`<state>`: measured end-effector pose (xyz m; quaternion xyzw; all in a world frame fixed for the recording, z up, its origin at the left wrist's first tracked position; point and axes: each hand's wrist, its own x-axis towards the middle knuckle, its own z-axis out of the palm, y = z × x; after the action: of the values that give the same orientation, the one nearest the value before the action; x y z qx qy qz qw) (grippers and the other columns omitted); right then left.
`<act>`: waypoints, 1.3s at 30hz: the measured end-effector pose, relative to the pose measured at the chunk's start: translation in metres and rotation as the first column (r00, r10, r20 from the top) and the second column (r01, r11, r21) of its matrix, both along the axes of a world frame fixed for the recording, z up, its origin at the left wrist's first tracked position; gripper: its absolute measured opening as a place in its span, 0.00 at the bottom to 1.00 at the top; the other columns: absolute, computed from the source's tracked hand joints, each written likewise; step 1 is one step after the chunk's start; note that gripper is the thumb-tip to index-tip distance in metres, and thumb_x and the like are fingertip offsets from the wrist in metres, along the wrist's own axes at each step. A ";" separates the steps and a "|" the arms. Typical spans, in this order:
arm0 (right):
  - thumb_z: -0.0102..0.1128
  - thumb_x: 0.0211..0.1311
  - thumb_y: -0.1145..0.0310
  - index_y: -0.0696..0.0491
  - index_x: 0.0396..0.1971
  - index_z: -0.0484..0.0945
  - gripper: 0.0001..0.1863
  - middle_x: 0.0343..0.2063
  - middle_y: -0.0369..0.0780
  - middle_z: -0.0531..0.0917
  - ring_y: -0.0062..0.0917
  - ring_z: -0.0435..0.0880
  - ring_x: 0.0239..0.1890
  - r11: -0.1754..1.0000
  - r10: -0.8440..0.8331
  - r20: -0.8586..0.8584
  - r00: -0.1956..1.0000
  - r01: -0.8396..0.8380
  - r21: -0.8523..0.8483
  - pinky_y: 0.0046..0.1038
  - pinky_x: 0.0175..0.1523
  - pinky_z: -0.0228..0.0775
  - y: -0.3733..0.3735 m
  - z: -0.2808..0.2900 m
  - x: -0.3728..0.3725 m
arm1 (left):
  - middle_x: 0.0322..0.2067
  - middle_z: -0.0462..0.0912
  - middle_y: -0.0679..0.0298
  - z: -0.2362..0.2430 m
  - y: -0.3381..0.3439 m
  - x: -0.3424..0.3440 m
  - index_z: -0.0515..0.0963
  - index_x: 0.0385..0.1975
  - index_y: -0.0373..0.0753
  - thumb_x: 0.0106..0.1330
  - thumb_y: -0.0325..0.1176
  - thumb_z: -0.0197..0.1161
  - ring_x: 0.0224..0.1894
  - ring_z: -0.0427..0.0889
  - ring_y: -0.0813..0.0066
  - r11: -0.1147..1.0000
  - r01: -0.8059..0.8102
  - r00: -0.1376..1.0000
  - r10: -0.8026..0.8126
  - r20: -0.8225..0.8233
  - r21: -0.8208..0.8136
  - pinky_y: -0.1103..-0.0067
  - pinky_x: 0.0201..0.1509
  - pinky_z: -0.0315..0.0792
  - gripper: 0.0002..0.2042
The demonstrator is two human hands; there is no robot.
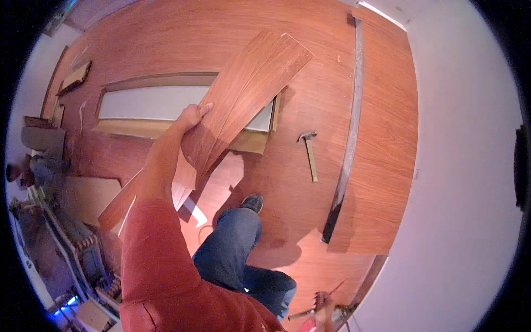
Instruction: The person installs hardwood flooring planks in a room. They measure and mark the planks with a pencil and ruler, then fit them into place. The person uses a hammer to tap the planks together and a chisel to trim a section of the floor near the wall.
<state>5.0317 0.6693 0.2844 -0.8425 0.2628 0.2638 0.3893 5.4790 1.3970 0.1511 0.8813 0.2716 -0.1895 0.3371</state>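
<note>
Seemingly we're carrying planks [251, 83]: our left hand [194, 115] grips them above the open carton [135, 128]. Next likely needs level support; our dim right hand's [322, 302] grip we can't tell.

The reddish-brown wood-grain planks [249, 88] were held raised in a diagonal position, with their far ends toward the upper right of the head view. A dark line divided the visible faces lengthwise. A pale edge bordered the right-hand far end. Lower portions were partly hidden.
</note>
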 end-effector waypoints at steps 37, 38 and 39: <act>0.55 0.76 0.60 0.63 0.53 0.80 0.20 0.47 0.54 0.87 0.43 0.87 0.52 0.983 0.027 0.117 0.993 -0.005 -0.182 0.38 0.57 0.77 0.100 -0.234 0.114 | 0.69 0.66 0.44 -0.160 -0.056 0.095 0.65 0.69 0.33 0.62 0.65 0.66 0.73 0.62 0.50 0.763 0.022 0.908 -0.286 0.307 0.646 0.52 0.71 0.62 0.45; 0.55 0.76 0.60 0.63 0.53 0.80 0.20 0.47 0.55 0.86 0.44 0.86 0.53 0.980 0.075 0.144 0.987 -0.047 -0.193 0.38 0.57 0.77 0.102 -0.230 0.120 | 0.68 0.66 0.44 -0.156 -0.053 0.098 0.65 0.69 0.33 0.61 0.64 0.67 0.73 0.63 0.50 0.787 0.061 0.932 -0.265 0.248 0.614 0.52 0.71 0.62 0.46; 0.55 0.76 0.60 0.62 0.54 0.80 0.20 0.48 0.56 0.86 0.45 0.86 0.53 0.974 0.111 0.146 0.983 -0.079 -0.210 0.39 0.58 0.77 0.104 -0.226 0.124 | 0.68 0.67 0.44 -0.150 -0.049 0.101 0.65 0.69 0.33 0.60 0.64 0.68 0.72 0.63 0.50 0.806 0.071 0.945 -0.243 0.219 0.587 0.52 0.71 0.62 0.46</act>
<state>5.1562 0.7729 0.0585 -0.9076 0.2163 0.1869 0.3073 5.5801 1.3482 0.0012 0.9788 0.1902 0.0012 0.0754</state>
